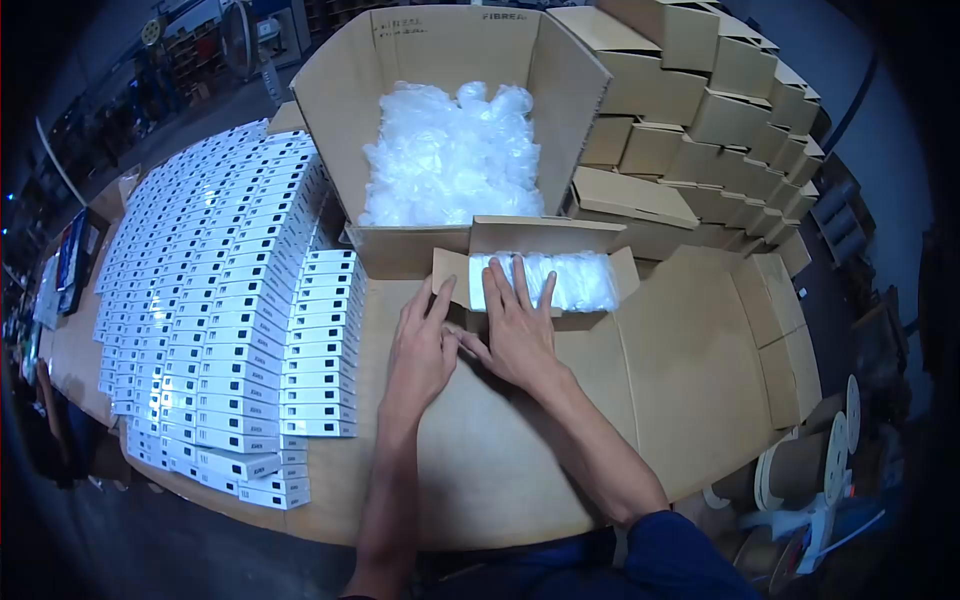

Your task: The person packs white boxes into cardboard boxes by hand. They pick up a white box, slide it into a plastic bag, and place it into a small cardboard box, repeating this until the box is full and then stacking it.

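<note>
Head view: on the table (470, 460), a small open carton (545, 237) sits toward the far edge, at about mid-width, its far flap raised and side flaps spread. Inside lies a row of clear-wrapped packets (585, 283). The right hand (515, 325) is spread, fingers extended over the left end of the row, grasping nothing visible. The left hand (425, 335) is also unclenched, fingers straight at the carton's left flap; contact with the flap cannot be confirmed. A large carton (450, 45) of clear plastic bags (455, 160) stands behind at the far edge. White boxes (240, 340) are stacked along the left edge; brown cartons (740, 120) are piled at the far right corner.
</note>
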`<state>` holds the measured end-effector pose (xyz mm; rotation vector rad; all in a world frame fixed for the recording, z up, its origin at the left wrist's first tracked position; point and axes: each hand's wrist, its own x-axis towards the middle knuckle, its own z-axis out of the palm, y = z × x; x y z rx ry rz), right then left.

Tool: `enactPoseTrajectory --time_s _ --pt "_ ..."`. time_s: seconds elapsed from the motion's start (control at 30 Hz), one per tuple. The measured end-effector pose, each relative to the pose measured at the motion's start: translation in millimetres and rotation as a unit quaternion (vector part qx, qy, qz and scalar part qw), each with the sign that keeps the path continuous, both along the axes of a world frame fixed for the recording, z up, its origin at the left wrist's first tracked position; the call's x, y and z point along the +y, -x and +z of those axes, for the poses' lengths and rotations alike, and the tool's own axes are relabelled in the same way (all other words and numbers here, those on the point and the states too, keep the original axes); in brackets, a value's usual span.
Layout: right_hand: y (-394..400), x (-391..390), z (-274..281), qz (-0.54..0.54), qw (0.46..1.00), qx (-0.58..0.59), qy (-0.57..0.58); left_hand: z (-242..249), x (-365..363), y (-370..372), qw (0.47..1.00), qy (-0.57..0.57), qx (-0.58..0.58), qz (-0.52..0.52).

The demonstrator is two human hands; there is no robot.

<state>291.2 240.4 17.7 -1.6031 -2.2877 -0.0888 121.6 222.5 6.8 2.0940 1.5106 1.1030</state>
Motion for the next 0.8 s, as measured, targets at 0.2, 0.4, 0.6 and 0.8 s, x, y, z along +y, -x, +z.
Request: enactPoseTrajectory --time_s 0.2,0.4,0.6,0.8 --pt "-61 -52 -6 -0.214 0.856 0.435 -0.178 22 -1 -14 0.979 0.033 -0.200 0.017" --pt "-138 -10 -20 -0.265 0.782 0.562 0.050 8 30 -30 0.989 0.044 -0.110 0.084" --pt "-176 18 -30 -0.264 0.890 0.360 0.092 0 27 -33 0.988 0.045 -0.100 0.112" --pt "-179 -66 -3 -0.171 0.881 0.418 0.142 39 -13 6 0.952 0.223 -0.188 0.093"
